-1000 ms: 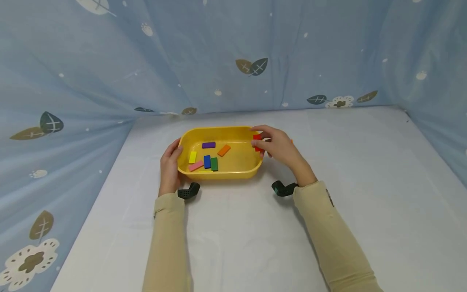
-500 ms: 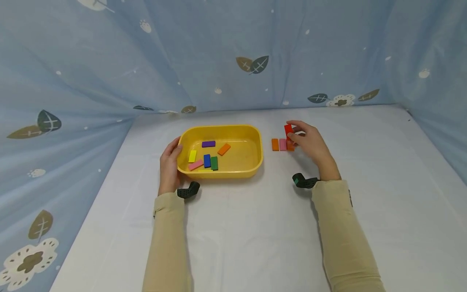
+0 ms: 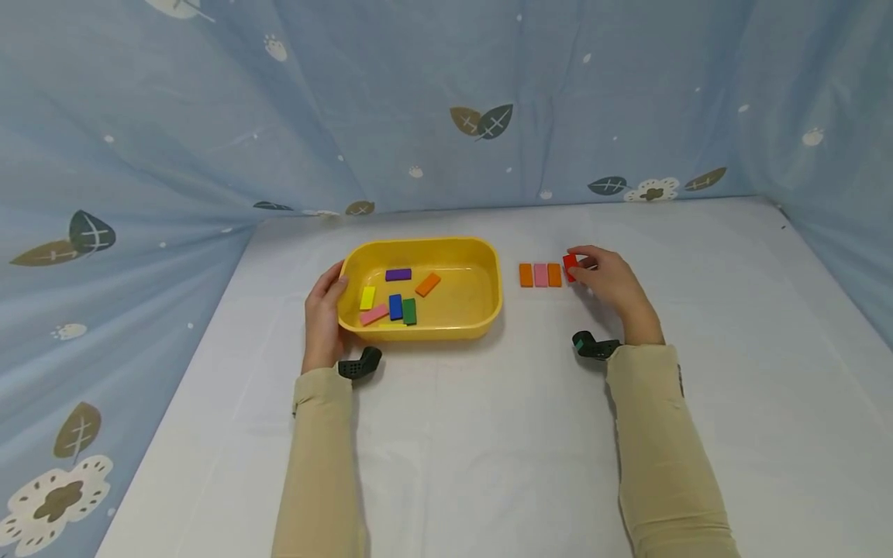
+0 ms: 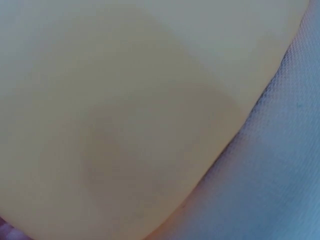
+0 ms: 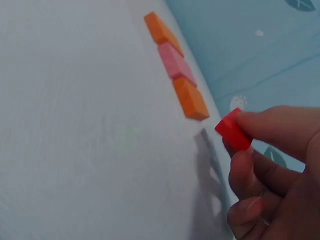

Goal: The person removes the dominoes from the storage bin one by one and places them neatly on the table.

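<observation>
My right hand point(image 3: 614, 283) pinches a red block point(image 3: 570, 267) between thumb and fingers, just right of a row of blocks. That row holds an orange block point(image 3: 526, 275), a pink block point(image 3: 540, 275) and another orange block point(image 5: 190, 99). In the right wrist view the red block point(image 5: 234, 131) is apart from the row's near end. My left hand point(image 3: 323, 318) grips the left end of a yellow tray point(image 3: 453, 334), thumb at the rim. Several coloured blocks lie inside, among them a purple block point(image 3: 398, 274) and a green block point(image 3: 409, 311). The tray's wall point(image 4: 125, 125) fills most of the left wrist view.
A white cloth point(image 3: 453, 449) covers the table. Behind it and to the left hangs a blue patterned curtain point(image 3: 349, 101). Dark wrist cameras, a left one point(image 3: 360, 363) and a right one point(image 3: 594, 346), sit at the sleeve cuffs.
My right hand has carried the red block from the tray's right end, over the row, to the row's right side, and lowered it. The left hand and tray have stayed put.
</observation>
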`<state>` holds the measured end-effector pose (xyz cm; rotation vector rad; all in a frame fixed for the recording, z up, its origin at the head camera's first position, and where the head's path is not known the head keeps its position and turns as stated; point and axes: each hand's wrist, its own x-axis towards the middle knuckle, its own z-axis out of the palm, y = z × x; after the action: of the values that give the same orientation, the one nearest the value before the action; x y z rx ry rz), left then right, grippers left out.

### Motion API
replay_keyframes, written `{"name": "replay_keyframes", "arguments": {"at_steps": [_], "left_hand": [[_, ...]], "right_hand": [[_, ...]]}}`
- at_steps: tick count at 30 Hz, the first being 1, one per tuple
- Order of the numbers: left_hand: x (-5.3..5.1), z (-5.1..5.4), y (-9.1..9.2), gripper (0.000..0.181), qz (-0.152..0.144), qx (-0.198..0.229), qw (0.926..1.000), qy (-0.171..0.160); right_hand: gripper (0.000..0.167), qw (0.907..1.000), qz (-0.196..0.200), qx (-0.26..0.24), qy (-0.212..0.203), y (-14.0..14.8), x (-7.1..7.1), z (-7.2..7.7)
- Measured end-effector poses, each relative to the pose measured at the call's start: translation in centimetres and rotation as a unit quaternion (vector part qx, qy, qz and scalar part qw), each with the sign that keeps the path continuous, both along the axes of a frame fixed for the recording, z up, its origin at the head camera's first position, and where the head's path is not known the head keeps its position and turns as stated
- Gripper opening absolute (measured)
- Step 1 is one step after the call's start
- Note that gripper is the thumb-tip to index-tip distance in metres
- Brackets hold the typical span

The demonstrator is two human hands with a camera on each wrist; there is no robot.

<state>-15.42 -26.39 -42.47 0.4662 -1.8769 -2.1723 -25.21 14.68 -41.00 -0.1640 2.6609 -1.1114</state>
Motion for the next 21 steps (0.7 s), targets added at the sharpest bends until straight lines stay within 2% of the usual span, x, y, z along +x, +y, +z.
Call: {"name": "replay_keyframes", "arguments": {"at_steps": [6,11,16,21], "left_hand": [[-0.10,-0.05,0.10,0.039,0.000,-0.002,1.0000,0.004],[-0.01,0.08,0.03,0.039,-0.004,0.001,1.0000,0.007],[0.05,0.14,0.08,0.038,-0.003,0.005,1.0000,0.003],[0.08,0.10,0.09,0.038,0.000,-0.002,1.0000,0.003]], "right_hand": [[0.042,0.9993,-0.012,0.035,0.000,0.35,-0.13,-0.59],[0.042,0.9991,-0.018,0.038,0.005,0.41,-0.09,-0.70],[0.048,0.9990,-0.001,0.046,0.002,0.83,-0.10,-0.71],[0.054,0.9976,0.014,0.066,-0.020,0.89,-0.16,-0.76]]}}
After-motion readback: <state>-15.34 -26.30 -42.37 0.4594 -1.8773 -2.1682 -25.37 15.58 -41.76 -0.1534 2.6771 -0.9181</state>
